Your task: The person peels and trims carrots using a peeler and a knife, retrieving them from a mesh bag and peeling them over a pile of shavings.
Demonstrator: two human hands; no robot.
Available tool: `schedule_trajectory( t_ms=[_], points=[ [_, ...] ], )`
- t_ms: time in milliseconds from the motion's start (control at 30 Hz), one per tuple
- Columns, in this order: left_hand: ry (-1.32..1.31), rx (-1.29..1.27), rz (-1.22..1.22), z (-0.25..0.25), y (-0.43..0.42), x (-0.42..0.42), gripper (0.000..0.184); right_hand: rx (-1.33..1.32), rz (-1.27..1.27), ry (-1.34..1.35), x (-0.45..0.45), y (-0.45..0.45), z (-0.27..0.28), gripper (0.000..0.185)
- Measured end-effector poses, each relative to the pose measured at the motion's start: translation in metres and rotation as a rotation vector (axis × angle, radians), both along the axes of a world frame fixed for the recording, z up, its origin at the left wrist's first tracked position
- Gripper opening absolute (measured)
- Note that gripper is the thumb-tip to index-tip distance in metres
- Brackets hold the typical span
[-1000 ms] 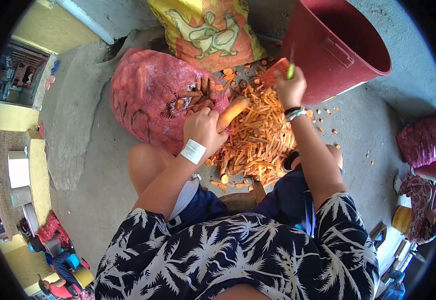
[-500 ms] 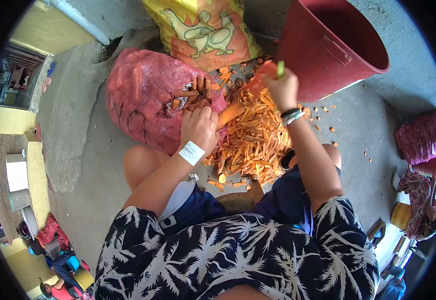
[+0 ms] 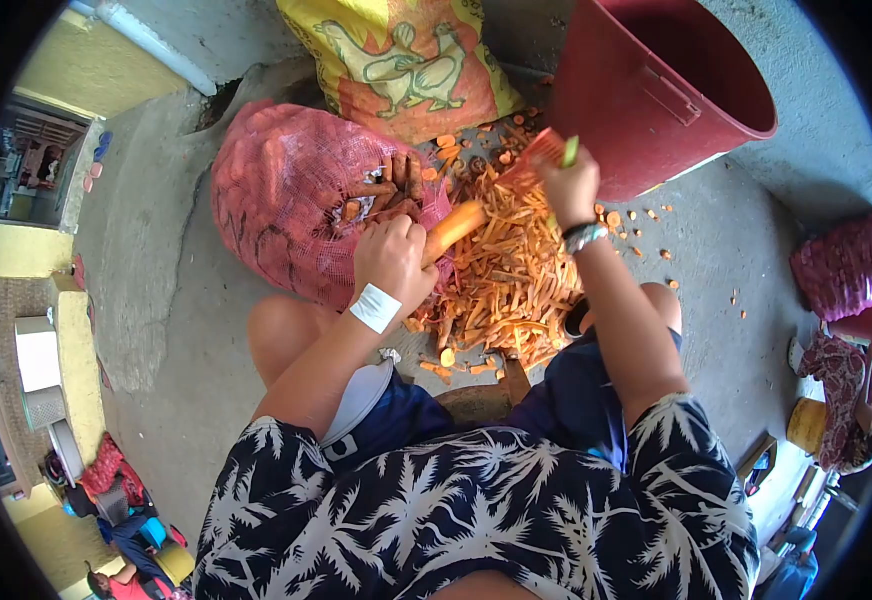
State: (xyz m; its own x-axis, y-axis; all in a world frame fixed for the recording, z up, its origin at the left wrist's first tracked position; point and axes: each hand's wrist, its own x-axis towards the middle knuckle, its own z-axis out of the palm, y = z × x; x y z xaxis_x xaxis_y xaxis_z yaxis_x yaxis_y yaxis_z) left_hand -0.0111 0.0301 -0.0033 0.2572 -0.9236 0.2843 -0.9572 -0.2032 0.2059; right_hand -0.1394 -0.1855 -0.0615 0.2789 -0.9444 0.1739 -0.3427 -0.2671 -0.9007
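Observation:
My left hand (image 3: 393,262) is closed around the lower end of an orange carrot (image 3: 456,228), which points up and to the right. My right hand (image 3: 568,188) grips a tool with a green handle (image 3: 570,151); a red-orange part (image 3: 536,158) shows beside it, its exact shape blurred. The tool is up and to the right of the carrot, apart from it. Beneath both hands lies a heap of orange peelings (image 3: 516,285). A pink mesh sack (image 3: 281,190) of carrots is left of my left hand, with unpeeled carrots (image 3: 399,178) at its opening.
A large red bin (image 3: 646,110) leans at the upper right, near a yellow and orange sack (image 3: 406,75). Carrot slices (image 3: 613,219) are scattered on the concrete floor (image 3: 711,290). At the lower left sits a person in red (image 3: 128,583); purple sacks (image 3: 841,268) stand at the right.
My right hand moved down and left, then slightly right again, with the tool. My left hand shifted a little left and down, still holding the carrot, whose far end looks brighter orange.

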Motion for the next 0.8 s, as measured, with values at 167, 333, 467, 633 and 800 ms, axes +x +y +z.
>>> schedule_trajectory(
  t_ms=[167,333,467,633,800],
  points=[
    [0.066,-0.046,0.046,0.001,0.002,0.003,0.022,0.302,0.012,-0.29,0.009,0.018,0.026,0.027],
    [0.593,0.013,0.09,-0.014,0.006,0.019,0.032,0.336,-0.191,-0.43,-0.001,-0.021,-0.008,0.013],
    [0.94,0.055,0.176,-0.025,0.005,0.019,0.031,0.544,0.079,-0.486,0.008,0.015,0.009,0.015],
    [1.603,0.198,0.16,-0.005,0.004,0.022,0.023,0.395,-0.221,-0.553,-0.005,-0.041,-0.005,0.017],
    [1.942,0.085,0.144,-0.014,-0.004,0.024,0.027,0.557,0.186,-0.635,0.006,0.026,0.041,0.022]
  ],
)
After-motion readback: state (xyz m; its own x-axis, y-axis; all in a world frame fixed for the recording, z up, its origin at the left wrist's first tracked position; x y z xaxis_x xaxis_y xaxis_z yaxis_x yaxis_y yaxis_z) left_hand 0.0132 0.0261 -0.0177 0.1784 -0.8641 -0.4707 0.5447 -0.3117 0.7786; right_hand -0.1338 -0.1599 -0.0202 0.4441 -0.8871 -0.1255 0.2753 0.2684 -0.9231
